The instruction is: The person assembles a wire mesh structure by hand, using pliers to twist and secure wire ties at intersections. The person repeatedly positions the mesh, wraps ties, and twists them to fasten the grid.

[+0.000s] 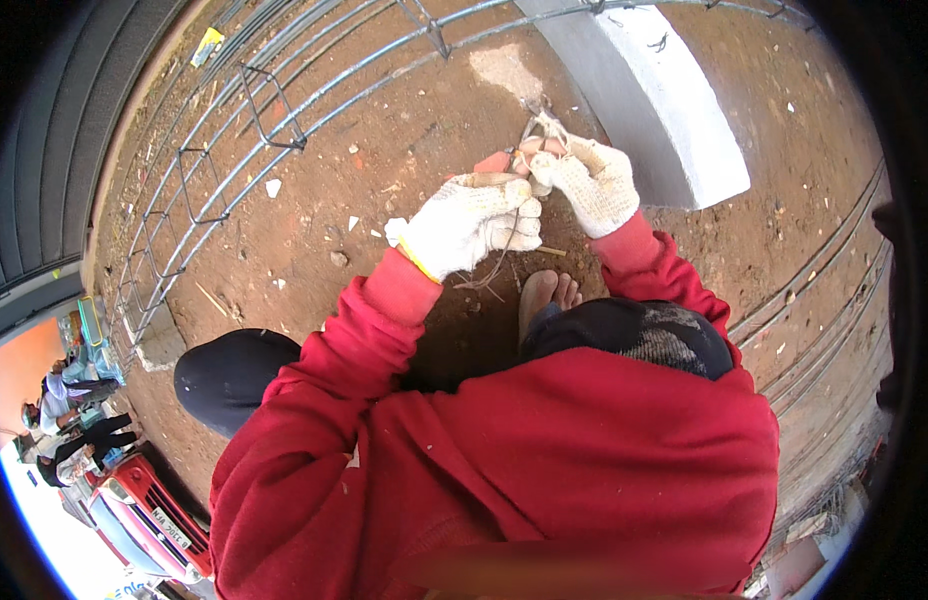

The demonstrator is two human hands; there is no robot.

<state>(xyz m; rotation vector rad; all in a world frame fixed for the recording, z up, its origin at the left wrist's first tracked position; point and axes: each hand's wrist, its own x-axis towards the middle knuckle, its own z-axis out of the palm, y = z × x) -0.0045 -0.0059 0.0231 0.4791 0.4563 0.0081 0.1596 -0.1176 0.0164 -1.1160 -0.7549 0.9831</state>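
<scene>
My left hand (466, 226), in a white knit glove, is closed around thin wire (505, 262). Loose strands of it hang below the fist in a loop. Close beside it, my right hand (596, 182) wears a similar glove, with frayed fingertips and bare fingers showing. Its thumb and fingers pinch together at the thin strands between the two hands. The far tips are too tangled to tell wire from glove threads. Both hands are above the brown soil (384, 140), in front of my bare foot (546, 296).
A long rebar cage (219, 190) with square stirrups curves along the left and far side. A white-topped concrete block (674, 100) lies at far right. Steel bars (814, 285) lie on the right. Far left, a red vehicle (149, 510) stands near people (79, 435).
</scene>
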